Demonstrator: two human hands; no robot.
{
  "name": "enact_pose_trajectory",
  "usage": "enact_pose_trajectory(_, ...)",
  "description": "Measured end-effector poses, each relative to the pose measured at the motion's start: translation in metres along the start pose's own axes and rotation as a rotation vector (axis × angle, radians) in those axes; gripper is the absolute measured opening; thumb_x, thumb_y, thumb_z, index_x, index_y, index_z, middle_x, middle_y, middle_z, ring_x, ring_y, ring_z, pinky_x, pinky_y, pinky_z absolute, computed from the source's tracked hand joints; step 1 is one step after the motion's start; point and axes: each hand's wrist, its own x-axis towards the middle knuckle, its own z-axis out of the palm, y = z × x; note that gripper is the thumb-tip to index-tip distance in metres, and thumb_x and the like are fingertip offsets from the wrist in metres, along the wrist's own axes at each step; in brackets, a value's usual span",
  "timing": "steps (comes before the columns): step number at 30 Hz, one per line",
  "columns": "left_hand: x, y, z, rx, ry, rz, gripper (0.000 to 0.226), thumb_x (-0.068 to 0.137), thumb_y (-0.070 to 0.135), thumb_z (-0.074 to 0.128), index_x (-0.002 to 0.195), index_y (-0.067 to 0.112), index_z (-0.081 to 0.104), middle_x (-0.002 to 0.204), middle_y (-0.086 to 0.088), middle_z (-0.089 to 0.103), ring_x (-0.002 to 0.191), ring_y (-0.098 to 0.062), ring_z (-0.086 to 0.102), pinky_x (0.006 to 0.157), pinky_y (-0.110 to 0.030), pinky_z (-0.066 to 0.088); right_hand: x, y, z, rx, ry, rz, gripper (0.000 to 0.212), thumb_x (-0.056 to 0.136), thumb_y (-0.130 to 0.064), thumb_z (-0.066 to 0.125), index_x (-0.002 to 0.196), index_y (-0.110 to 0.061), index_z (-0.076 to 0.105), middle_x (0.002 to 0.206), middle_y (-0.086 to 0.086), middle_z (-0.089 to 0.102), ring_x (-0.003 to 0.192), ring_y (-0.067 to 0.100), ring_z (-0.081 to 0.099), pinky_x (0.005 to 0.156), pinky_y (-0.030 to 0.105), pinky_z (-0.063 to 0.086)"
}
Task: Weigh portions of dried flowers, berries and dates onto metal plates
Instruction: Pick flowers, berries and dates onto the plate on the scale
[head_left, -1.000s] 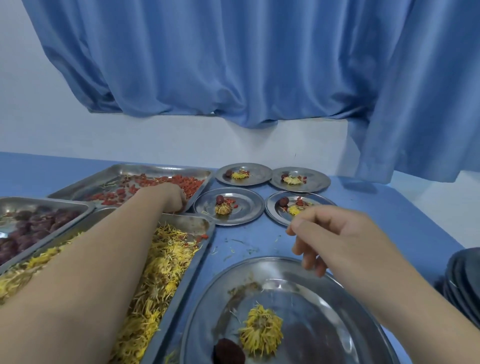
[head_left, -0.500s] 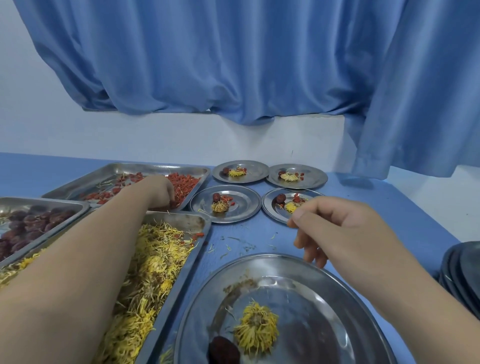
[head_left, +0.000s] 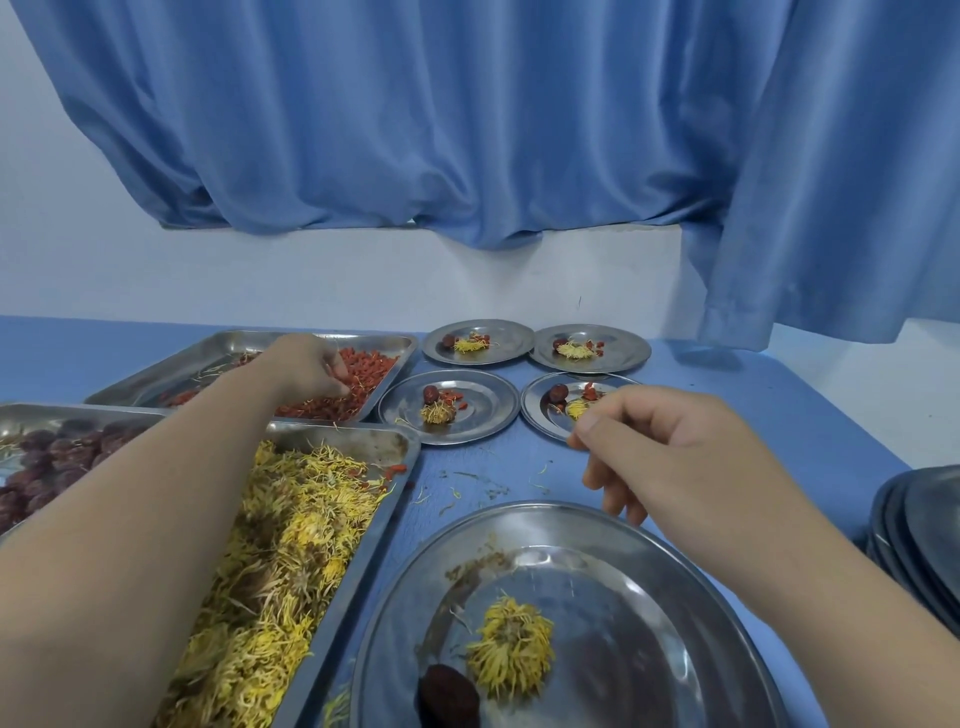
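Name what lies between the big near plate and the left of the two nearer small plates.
Head view: only blue table with stray petal scraps between the big plate and the small plate.
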Motion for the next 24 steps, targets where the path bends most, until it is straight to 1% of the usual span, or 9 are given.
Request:
enact_pose_trajectory(4, -0.004, 0.002, -0.001, -0.009, 0.005, 0.000, 0.018, 0.076, 0.020, 0.083, 0.081, 0.016, 0.066, 0.083, 0.003, 0.065, 0.078, -0.010, 0.058, 0.058, -0.023, 0.036, 0.000, 0.002, 0.000, -0.021, 0.010, 0.004, 0.019, 0.075, -0.037, 0.054, 0.075, -0.022, 0.066, 0.060, -0.005, 0.066, 0.049, 0.006, 0.057, 0.055, 0.027, 0.046)
enact_pose_trajectory(8, -0.006, 0.004, 0.000, 0.016, 0.028, 0.001, 0.010, 0.081, 0.012, 0.076, 0.082, 0.013, 0.066, 0.087, -0.001, 0.067, 0.084, -0.016, 0.061, 0.059, -0.023, 0.039, 0.001, 0.004, -0.001, -0.045, 0.017, -0.001, 0.016, 0.080, -0.035, 0.056, 0.075, -0.023, 0.066, 0.060, -0.005, 0.066, 0.050, 0.004, 0.058, 0.054, 0.025, 0.045)
enact_pose_trajectory(12, -0.011, 0.006, -0.006, -0.043, 0.066, -0.007, 0.006, 0.084, 0.010, 0.073, 0.083, 0.013, 0.067, 0.094, -0.004, 0.070, 0.094, -0.020, 0.063, 0.078, -0.030, 0.046, 0.001, 0.004, 0.000, -0.062, 0.018, -0.005, 0.016, 0.079, -0.035, 0.056, 0.074, -0.024, 0.066, 0.060, -0.006, 0.066, 0.049, 0.003, 0.057, 0.053, 0.025, 0.045)
enact_pose_trajectory(14, -0.018, 0.011, -0.013, -0.096, 0.084, 0.015, 0.006, 0.084, 0.013, 0.073, 0.085, 0.015, 0.068, 0.091, -0.001, 0.069, 0.088, -0.019, 0.062, 0.075, -0.028, 0.043, 0.001, 0.001, -0.002, -0.059, 0.024, -0.003, 0.018, 0.077, -0.037, 0.055, 0.073, -0.025, 0.066, 0.060, -0.006, 0.066, 0.048, 0.004, 0.057, 0.054, 0.026, 0.045)
enact_pose_trajectory(17, -0.036, 0.026, -0.026, -0.209, 0.076, 0.073, 0.006, 0.085, 0.017, 0.073, 0.086, 0.019, 0.068, 0.081, 0.002, 0.067, 0.075, -0.017, 0.063, 0.062, -0.026, 0.044, -0.002, -0.008, -0.008, -0.072, 0.038, -0.018, 0.019, 0.076, -0.038, 0.055, 0.071, -0.024, 0.066, 0.061, -0.006, 0.067, 0.048, 0.005, 0.058, 0.055, 0.030, 0.049)
enact_pose_trajectory(19, -0.051, 0.039, -0.033, -0.295, 0.046, 0.115, 0.005, 0.085, 0.017, 0.073, 0.089, 0.018, 0.070, 0.084, -0.002, 0.070, 0.077, -0.019, 0.065, 0.069, -0.030, 0.052, -0.004, -0.016, -0.013, -0.071, 0.045, -0.037, 0.018, 0.077, -0.035, 0.056, 0.070, -0.022, 0.066, 0.061, -0.004, 0.067, 0.049, 0.006, 0.059, 0.056, 0.032, 0.050)
enact_pose_trajectory(21, -0.071, 0.054, -0.041, -0.374, 0.004, 0.163, 0.007, 0.086, 0.016, 0.072, 0.093, 0.016, 0.070, 0.088, -0.005, 0.071, 0.078, -0.019, 0.065, 0.078, -0.034, 0.053, -0.008, -0.026, -0.018, -0.048, 0.056, -0.062, 0.018, 0.078, -0.031, 0.056, 0.070, -0.019, 0.066, 0.060, -0.002, 0.066, 0.048, 0.007, 0.058, 0.054, 0.031, 0.049)
enact_pose_trajectory(22, -0.082, 0.062, -0.045, -0.415, -0.014, 0.185, 0.007, 0.086, 0.016, 0.072, 0.093, 0.015, 0.070, 0.086, -0.004, 0.070, 0.076, -0.016, 0.065, 0.077, -0.032, 0.054, -0.010, -0.032, -0.021, -0.028, 0.066, -0.075, 0.018, 0.078, -0.029, 0.056, 0.069, -0.018, 0.067, 0.060, -0.001, 0.066, 0.048, 0.007, 0.057, 0.051, 0.027, 0.048)
enact_pose_trajectory(24, -0.104, 0.078, -0.053, -0.500, -0.039, 0.227, 0.006, 0.087, 0.016, 0.071, 0.093, 0.014, 0.070, 0.075, 0.005, 0.069, 0.066, -0.006, 0.065, 0.067, -0.020, 0.052, -0.016, -0.045, -0.027, 0.019, 0.086, -0.105, 0.018, 0.080, -0.024, 0.057, 0.067, -0.015, 0.068, 0.058, 0.001, 0.065, 0.047, 0.008, 0.056, 0.047, 0.022, 0.046)
